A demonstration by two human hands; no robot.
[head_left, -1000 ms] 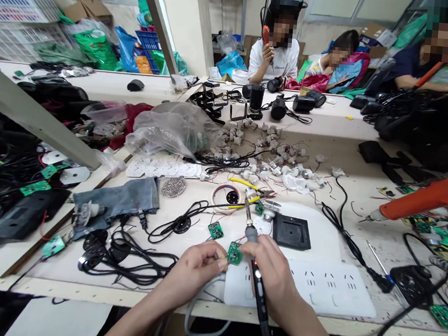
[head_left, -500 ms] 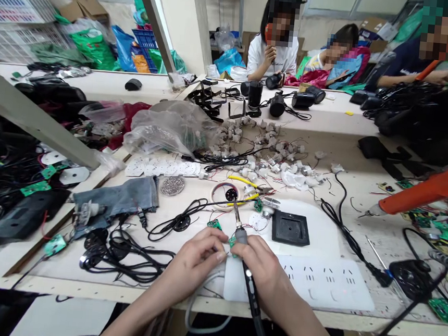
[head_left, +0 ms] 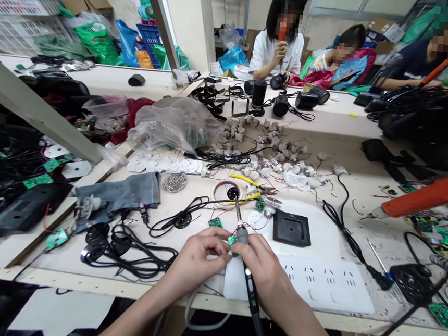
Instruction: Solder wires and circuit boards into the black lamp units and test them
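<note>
My right hand [head_left: 265,263] is closed around a black-handled soldering iron [head_left: 250,293], whose metal tip points away from me. At its fingertips sits a small green circuit board [head_left: 232,240]. My left hand [head_left: 200,255] is pinched close against this board from the left; what lies between its fingers is too small to make out. Both hands are above the near edge of a white power strip [head_left: 331,283]. Just beyond them lie another green board [head_left: 215,222], a roll of tape [head_left: 215,189], yellow-handled pliers [head_left: 244,180] and a black square tray [head_left: 291,228].
Black cables [head_left: 137,257] and a grey cloth [head_left: 121,195] lie to the left. An orange tool [head_left: 425,193] reaches in from the right. Many small white parts with wires [head_left: 273,146] are heaped behind. Across the bench a person [head_left: 277,50] holds an orange tool.
My left hand's fingers have shifted slightly right, nearer the small board. The soldering iron stays in my right hand. The view has tipped slightly, and the person opposite shows a little lower.
</note>
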